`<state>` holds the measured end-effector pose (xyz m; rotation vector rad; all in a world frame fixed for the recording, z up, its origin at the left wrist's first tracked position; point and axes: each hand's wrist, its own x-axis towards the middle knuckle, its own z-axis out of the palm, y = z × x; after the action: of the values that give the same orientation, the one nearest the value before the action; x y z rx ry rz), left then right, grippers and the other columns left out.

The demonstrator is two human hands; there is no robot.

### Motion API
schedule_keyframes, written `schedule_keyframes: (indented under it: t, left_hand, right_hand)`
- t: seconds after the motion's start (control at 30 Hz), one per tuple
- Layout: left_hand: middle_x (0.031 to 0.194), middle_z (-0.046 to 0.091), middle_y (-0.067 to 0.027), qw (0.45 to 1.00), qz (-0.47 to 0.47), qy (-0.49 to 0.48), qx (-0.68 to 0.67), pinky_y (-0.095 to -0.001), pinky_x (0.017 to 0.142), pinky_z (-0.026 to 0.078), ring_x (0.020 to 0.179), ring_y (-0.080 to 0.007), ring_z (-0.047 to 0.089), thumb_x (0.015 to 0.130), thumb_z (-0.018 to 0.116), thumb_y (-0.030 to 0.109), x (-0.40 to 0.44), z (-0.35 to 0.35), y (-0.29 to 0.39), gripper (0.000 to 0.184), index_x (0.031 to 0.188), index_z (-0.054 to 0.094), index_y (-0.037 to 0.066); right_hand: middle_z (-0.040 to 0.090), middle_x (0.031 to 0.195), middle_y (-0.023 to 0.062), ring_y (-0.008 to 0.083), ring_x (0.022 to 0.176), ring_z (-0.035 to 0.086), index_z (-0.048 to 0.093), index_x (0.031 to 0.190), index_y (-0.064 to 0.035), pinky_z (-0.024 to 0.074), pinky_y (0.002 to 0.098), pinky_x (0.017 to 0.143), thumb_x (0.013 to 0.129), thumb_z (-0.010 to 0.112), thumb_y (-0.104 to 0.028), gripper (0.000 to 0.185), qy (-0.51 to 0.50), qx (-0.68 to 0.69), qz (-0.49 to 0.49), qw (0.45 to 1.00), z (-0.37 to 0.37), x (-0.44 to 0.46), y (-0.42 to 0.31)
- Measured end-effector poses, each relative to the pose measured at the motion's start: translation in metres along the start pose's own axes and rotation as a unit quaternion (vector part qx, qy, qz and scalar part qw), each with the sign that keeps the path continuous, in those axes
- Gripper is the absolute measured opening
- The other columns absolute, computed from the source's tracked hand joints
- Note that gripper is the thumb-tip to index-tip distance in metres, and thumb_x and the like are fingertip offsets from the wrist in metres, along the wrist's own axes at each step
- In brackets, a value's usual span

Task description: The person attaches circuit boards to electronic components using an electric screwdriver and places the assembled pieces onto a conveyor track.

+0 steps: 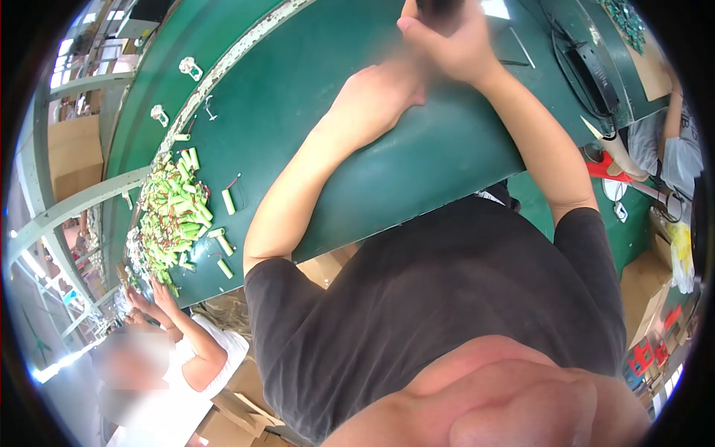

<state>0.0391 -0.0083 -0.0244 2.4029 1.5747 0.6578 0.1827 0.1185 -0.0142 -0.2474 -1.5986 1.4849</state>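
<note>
At the top edge of the head view, my right hand point(465, 48) is closed around a dark object point(441, 6), mostly cut off by the frame, so its kind does not show. My left hand point(376, 100) is beside it, low over the green tabletop point(417, 164). A blur covers the left fingers, and whether they hold anything is hidden. To the left lies a pile of green cylindrical battery cells point(175, 201) with thin wires. A single wired cell point(229, 201) rests apart from the pile.
A pale worn rail point(223, 71) borders the table's left side, with white parts point(191, 68) beyond it. A black power adapter point(592, 74) with cables lies at right. A co-worker point(201, 350) reaches toward the pile; another person point(674, 149) is at far right. Cardboard boxes point(646, 290) stand below.
</note>
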Motion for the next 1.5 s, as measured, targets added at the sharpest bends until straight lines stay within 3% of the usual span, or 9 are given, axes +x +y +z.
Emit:
schedule_keyframes:
  t: [0.23,0.37,0.43,0.53,0.73,0.83,1.03,1.13,1.5]
  left_hand:
    - [0.099,0.066,-0.007,0.979,-0.025,0.088,-0.181,-0.0326,0.07,0.051,0.079,-0.0191,0.064,0.096,0.067,0.005,-0.001,0.005,-0.009,0.006,0.1,0.064,0.001]
    - [0.099,0.068,-0.0051,0.975,-0.031,0.069,-0.209,-0.0288,0.065,0.051,0.074,-0.0146,0.063,0.093,0.071,0.002,-0.001,0.004,-0.007,0.009,0.101,0.067,0.002]
    - [0.098,0.07,-0.0046,0.975,-0.015,0.069,-0.212,-0.0284,0.064,0.051,0.073,-0.0137,0.064,0.091,0.073,0.003,0.0,0.004,-0.008,0.009,0.099,0.069,0.002]
    - [0.096,0.072,-0.0042,0.974,-0.025,0.063,-0.216,-0.0281,0.063,0.052,0.074,-0.0137,0.065,0.089,0.077,0.005,0.0,0.001,-0.006,0.011,0.098,0.071,0.004]
    - [0.094,0.073,-0.0046,0.974,-0.003,0.057,-0.217,-0.0284,0.065,0.054,0.076,-0.0146,0.066,0.086,0.08,0.007,0.0,0.003,-0.01,0.014,0.096,0.072,0.005]
    - [0.089,0.069,-0.0046,0.973,-0.013,0.047,-0.225,-0.0332,0.068,0.054,0.076,-0.0197,0.065,0.085,0.078,0.006,0.0,0.002,-0.008,0.011,0.095,0.072,0.005]
    - [0.097,0.071,-0.0064,0.97,-0.024,0.039,-0.239,-0.0311,0.069,0.056,0.083,-0.0204,0.069,0.088,0.076,0.002,0.0,-0.002,-0.006,0.012,0.097,0.069,0.002]
    - [0.096,0.068,-0.008,0.966,-0.022,0.087,-0.243,-0.0351,0.072,0.056,0.083,-0.0238,0.068,0.088,0.074,0.004,0.001,0.004,-0.008,0.01,0.097,0.07,0.003]
    - [0.094,0.073,-0.0071,0.965,-0.004,0.16,-0.207,-0.0326,0.074,0.058,0.085,-0.0232,0.072,0.082,0.075,-0.004,0.002,0.003,-0.014,0.016,0.095,0.07,0.002]
  right_hand:
    - [0.063,0.087,0.0024,0.0096,0.074,0.06,0.052,0.126,0.0007,0.05,0.0272,0.067,0.088,0.072,0.002,0.043,0.006,-0.033,-0.052,0.998,-0.005,0.002,0.01]
    - [0.062,0.086,0.0018,0.0089,0.073,0.059,0.053,0.123,0.0,0.049,0.0267,0.065,0.087,0.072,0.002,0.04,0.016,-0.005,-0.011,1.0,-0.002,0.001,-0.002]
    - [0.061,0.085,0.001,0.0087,0.072,0.058,0.053,0.116,-0.0019,0.0482,0.0265,0.065,0.087,0.072,0.002,0.034,0.01,-0.005,-0.036,0.999,-0.003,0.003,0.005]
    - [0.06,0.085,0.0003,0.0083,0.073,0.057,0.054,0.112,-0.0031,0.0476,0.0267,0.066,0.087,0.073,0.0,0.032,0.01,-0.033,-0.076,0.996,-0.006,0.002,0.012]
    - [0.06,0.085,0.0001,0.008,0.073,0.056,0.054,0.113,-0.0035,0.0469,0.0262,0.067,0.087,0.073,0.0,0.032,0.007,-0.027,-0.066,0.997,-0.005,0.002,0.01]
    - [0.06,0.085,0.0002,0.0081,0.073,0.056,0.054,0.113,-0.0035,0.0468,0.0263,0.067,0.087,0.073,0.0,0.033,0.005,0.011,-0.06,0.998,-0.005,0.003,0.011]
    - [0.06,0.085,0.0008,0.0083,0.073,0.056,0.052,0.116,-0.0031,0.0469,0.0258,0.066,0.087,0.072,0.001,0.035,-0.005,-0.059,-0.088,0.994,-0.008,0.003,0.01]
    - [0.06,0.086,0.0008,0.008,0.073,0.056,0.052,0.116,-0.003,0.0472,0.0256,0.066,0.087,0.072,0.001,0.036,0.005,0.004,-0.049,0.999,-0.004,0.0,0.008]
    - [0.059,0.088,0.0012,0.0072,0.073,0.056,0.051,0.118,-0.0031,0.0467,0.025,0.065,0.087,0.071,0.004,0.038,-0.016,0.026,-0.073,0.997,-0.005,0.001,0.015]
